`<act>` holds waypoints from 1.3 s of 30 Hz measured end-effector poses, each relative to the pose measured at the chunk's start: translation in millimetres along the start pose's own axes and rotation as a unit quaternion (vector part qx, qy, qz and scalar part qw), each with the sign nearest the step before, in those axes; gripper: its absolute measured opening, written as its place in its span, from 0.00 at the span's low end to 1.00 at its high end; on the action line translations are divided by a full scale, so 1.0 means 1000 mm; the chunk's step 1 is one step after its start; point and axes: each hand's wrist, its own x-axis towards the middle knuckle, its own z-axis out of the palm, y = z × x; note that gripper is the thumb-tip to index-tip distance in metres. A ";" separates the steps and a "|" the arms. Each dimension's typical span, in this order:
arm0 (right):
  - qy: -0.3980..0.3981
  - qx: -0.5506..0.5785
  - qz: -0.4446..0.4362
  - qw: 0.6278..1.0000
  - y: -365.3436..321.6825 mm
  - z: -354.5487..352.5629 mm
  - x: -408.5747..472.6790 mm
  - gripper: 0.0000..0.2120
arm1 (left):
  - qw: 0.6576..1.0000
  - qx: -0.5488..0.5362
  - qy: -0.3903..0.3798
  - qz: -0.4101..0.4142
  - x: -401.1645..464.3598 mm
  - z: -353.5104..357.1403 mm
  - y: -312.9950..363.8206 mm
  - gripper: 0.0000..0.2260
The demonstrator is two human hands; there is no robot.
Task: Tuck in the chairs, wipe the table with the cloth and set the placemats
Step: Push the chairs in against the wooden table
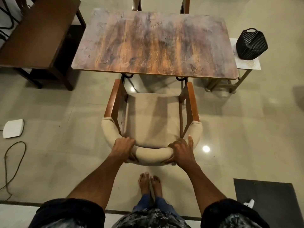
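Note:
A beige armchair (152, 119) with wooden arms stands in front of me, its seat just short of the near edge of the wooden table (154, 45). My left hand (124, 149) grips the padded curved backrest on its left part. My right hand (181, 151) grips the same backrest on the right, index finger stretched along it. The tabletop is streaked and smudged. A second chair (160, 4) shows only its frame beyond the table's far edge. No cloth or placemats are in view.
A dark brown side table (35, 35) stands at the left. A black slatted basket (250, 44) sits on a small pale stand (246, 63) right of the table. A white device (13, 128) and cable lie on the floor left; a dark mat (268, 199) lies at right.

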 end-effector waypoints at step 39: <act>0.039 0.156 0.193 0.968 -0.036 -0.003 0.011 0.40 | 0.914 -0.378 0.046 -0.140 0.021 0.038 -0.005 0.71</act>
